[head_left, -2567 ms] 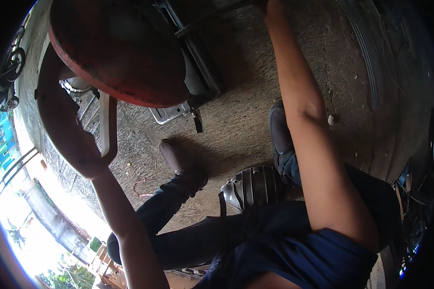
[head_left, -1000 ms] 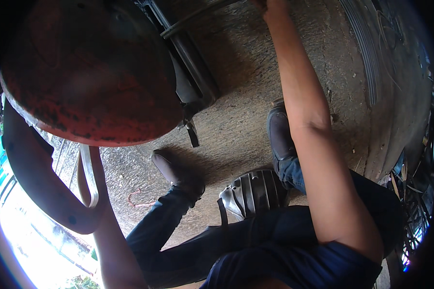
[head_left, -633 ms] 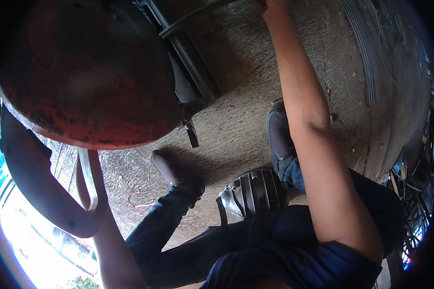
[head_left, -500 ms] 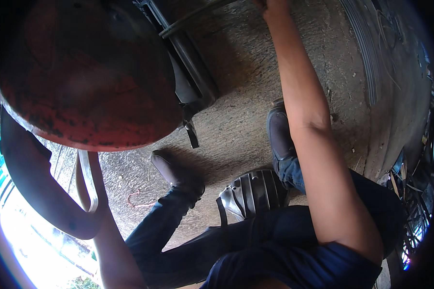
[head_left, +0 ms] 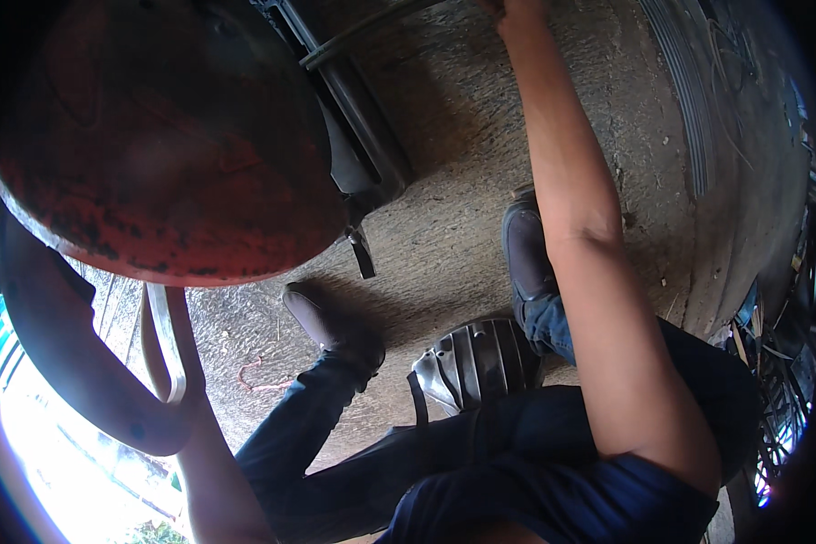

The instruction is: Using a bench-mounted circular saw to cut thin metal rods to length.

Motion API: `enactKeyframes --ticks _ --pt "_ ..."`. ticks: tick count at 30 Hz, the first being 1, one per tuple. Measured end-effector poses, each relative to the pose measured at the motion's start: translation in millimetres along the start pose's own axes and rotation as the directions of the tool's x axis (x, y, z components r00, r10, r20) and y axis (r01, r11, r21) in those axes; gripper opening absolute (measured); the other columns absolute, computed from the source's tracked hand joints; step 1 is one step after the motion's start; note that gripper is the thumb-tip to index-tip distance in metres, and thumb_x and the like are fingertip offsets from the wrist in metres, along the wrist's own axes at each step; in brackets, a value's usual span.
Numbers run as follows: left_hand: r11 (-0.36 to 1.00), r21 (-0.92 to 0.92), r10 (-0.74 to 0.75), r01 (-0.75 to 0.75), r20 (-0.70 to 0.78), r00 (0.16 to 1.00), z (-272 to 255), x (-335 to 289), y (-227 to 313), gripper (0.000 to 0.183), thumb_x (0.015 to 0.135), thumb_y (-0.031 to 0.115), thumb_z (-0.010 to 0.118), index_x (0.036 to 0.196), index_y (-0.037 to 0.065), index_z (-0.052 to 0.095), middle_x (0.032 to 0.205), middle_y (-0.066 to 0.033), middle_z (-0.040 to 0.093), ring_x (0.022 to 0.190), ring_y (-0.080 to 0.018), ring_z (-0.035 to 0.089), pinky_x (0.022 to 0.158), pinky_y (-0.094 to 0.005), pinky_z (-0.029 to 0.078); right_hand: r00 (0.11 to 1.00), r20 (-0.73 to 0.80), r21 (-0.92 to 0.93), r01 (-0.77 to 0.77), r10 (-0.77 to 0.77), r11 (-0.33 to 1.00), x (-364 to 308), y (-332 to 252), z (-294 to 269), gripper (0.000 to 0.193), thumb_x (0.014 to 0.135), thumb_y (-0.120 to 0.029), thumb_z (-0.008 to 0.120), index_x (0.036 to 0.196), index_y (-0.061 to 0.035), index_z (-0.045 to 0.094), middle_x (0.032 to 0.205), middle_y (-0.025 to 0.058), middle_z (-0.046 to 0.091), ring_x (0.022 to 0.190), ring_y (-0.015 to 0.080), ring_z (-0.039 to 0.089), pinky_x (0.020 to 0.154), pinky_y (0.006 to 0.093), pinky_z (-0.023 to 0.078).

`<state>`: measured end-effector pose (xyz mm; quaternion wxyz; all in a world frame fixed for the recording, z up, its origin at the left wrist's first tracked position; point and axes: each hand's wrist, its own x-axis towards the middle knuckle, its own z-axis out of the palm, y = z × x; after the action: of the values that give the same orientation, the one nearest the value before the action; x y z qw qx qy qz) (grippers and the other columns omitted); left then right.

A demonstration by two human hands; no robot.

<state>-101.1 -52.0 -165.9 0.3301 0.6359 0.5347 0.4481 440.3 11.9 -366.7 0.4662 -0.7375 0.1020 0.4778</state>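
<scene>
A large rounded body with worn red paint and a pale rim (head_left: 163, 227) fills the upper left. Below its left side hangs a dark curved panel (head_left: 82, 354), next to a bent strip of pale metal (head_left: 166, 335). My left forearm (head_left: 213, 480) rises behind this panel and strip; that hand is hidden. My right arm stretches up to the top edge, where my right hand (head_left: 517, 11) is mostly cut off. Its fingers are dark and barely show. To its left are a thin metal bar (head_left: 367, 32) and a dark tubular frame (head_left: 363, 118).
Between my legs lies a dark ribbed part (head_left: 471, 363) on the rough concrete floor (head_left: 453, 245). My shoes (head_left: 317, 313) rest on that floor. A reddish string (head_left: 261, 376) lies near the left foot. Ridged strips (head_left: 680, 91) and dark clutter (head_left: 784, 399) line the right side.
The red body and curved panel sit very slightly differently in the picture. Both arms keep almost the same pose.
</scene>
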Motion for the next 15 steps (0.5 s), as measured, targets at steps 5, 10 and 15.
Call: enactKeyframes --ticks 5,10,15 --pt "1.0 0.001 0.002 -0.002 -0.001 1.0 -2 6 3 0.073 0.093 0.043 0.051 0.15 0.013 0.016 0.146 -0.0168 0.036 0.126 -0.0347 0.046 0.099 -0.0418 0.048 0.999 0.018 0.02 0.04 -0.041 0.999 -2 3 2 0.057 0.095 -0.031 0.057 0.142 -0.0044 0.039 0.148 0.0141 0.037 0.131 0.0301 0.039 0.11 0.0463 0.031" --pt "1.0 -0.007 -0.015 0.015 -0.014 1.0 3 11 -2 0.074 0.093 0.044 0.052 0.151 0.015 0.015 0.147 -0.0163 0.036 0.126 -0.0348 0.046 0.099 -0.0417 0.048 0.985 0.063 -0.009 0.159 -0.159 0.987 11 9 -8 0.06 0.092 -0.035 0.059 0.137 0.0017 0.045 0.139 0.0199 0.046 0.125 0.0315 0.046 0.102 0.0438 0.036" --pt "0.999 0.026 0.034 -0.034 -0.015 0.999 -16 43 50 0.076 0.093 0.045 0.053 0.151 0.016 0.014 0.147 -0.0157 0.036 0.126 -0.0349 0.045 0.099 -0.0417 0.048 0.816 0.305 0.121 0.479 -0.492 0.87 47 33 -8 0.053 0.096 -0.034 0.053 0.132 0.0043 0.049 0.136 0.0182 0.05 0.123 0.0332 0.048 0.101 0.041 0.037"
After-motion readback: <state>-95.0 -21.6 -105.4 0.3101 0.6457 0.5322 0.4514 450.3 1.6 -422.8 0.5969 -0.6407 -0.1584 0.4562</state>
